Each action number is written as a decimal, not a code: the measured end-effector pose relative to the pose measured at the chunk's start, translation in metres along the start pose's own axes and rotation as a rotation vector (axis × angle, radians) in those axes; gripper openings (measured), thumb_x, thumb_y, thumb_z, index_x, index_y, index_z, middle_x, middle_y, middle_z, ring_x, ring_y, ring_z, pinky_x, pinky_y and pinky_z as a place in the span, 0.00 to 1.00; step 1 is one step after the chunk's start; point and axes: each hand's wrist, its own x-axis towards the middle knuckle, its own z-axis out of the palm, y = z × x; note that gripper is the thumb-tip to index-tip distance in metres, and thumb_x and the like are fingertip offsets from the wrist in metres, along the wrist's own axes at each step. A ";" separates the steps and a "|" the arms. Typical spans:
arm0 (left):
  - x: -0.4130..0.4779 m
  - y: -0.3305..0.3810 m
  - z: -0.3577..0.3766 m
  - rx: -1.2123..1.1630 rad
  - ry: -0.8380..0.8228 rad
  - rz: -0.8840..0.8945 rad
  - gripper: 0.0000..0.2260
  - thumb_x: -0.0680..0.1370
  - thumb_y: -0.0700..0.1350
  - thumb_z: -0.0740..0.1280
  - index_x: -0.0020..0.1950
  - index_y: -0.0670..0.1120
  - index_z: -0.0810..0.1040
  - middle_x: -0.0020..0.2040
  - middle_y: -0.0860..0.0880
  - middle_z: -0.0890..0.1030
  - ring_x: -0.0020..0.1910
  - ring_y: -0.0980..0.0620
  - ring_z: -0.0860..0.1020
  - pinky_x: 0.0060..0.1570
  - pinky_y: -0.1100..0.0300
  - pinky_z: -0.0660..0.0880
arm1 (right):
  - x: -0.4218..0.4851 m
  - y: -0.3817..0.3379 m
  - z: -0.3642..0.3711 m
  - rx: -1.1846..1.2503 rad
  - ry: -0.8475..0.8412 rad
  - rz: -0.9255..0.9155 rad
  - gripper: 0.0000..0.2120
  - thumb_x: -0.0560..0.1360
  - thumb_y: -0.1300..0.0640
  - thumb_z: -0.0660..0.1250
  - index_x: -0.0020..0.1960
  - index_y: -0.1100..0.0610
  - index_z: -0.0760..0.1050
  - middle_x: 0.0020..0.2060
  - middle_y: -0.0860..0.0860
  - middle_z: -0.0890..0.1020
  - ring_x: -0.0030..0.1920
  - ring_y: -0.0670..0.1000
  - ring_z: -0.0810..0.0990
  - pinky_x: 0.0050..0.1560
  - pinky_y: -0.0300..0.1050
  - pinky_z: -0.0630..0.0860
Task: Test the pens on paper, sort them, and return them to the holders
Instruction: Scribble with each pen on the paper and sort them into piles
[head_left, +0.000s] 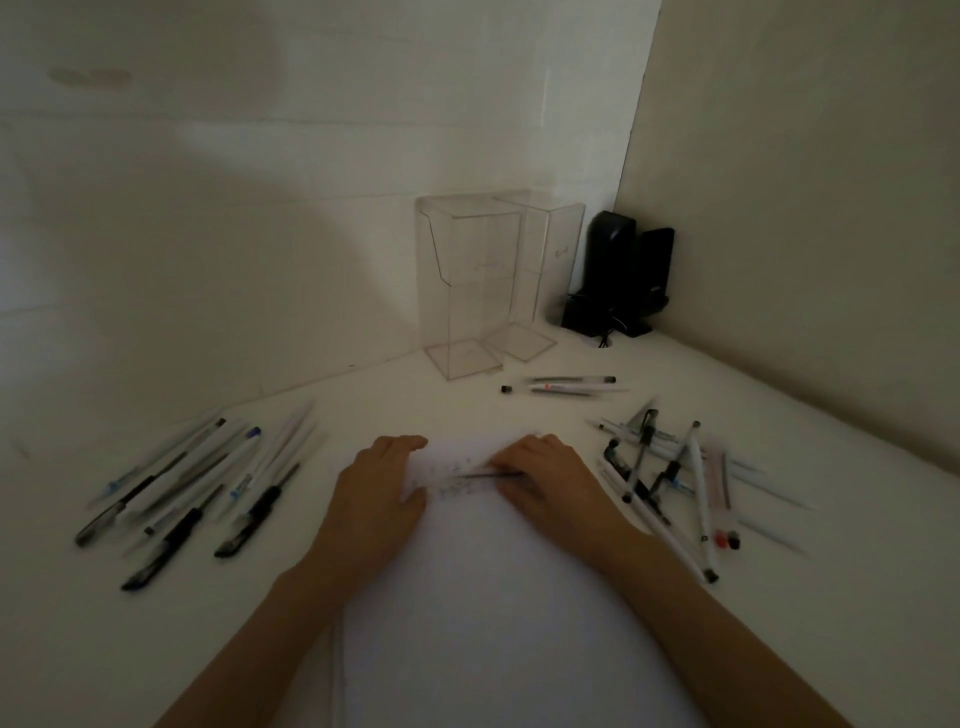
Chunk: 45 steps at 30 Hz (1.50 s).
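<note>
Left hand (382, 483): your fingers lie flat on the paper (483, 597).
Right hand (545, 483): you grip a dark pen (491, 474), pointing 9 o'clock.
Marks: scribbles (452, 482), unreadable.

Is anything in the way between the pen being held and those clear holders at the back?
Only a few loose pens lying on the table just before the clear holders. The pen in the right hand could likely pass above them.

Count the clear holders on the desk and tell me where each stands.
2. The front holder stands beyond the paper; the rear holder stands just behind and right of it, beside a black device. Neither holds pens. None looks hidden.
</note>
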 end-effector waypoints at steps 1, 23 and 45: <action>0.000 0.001 0.001 -0.016 -0.007 0.000 0.25 0.69 0.49 0.58 0.66 0.47 0.69 0.64 0.48 0.72 0.62 0.47 0.70 0.58 0.59 0.63 | 0.000 0.000 0.000 0.000 0.010 -0.003 0.13 0.74 0.51 0.59 0.51 0.56 0.79 0.46 0.52 0.81 0.47 0.56 0.77 0.46 0.40 0.63; -0.004 0.032 -0.013 -0.441 0.243 0.146 0.06 0.73 0.44 0.70 0.43 0.52 0.73 0.40 0.58 0.78 0.40 0.62 0.77 0.39 0.72 0.71 | 0.001 -0.033 -0.016 0.140 0.223 -0.030 0.09 0.74 0.48 0.65 0.43 0.54 0.77 0.37 0.45 0.78 0.42 0.44 0.68 0.42 0.34 0.60; -0.006 0.026 0.012 -0.019 0.042 0.351 0.19 0.75 0.61 0.50 0.42 0.51 0.74 0.29 0.56 0.72 0.27 0.59 0.69 0.29 0.70 0.62 | -0.002 -0.029 -0.016 1.429 -0.077 0.324 0.08 0.76 0.66 0.61 0.37 0.62 0.71 0.29 0.53 0.78 0.31 0.49 0.75 0.36 0.40 0.71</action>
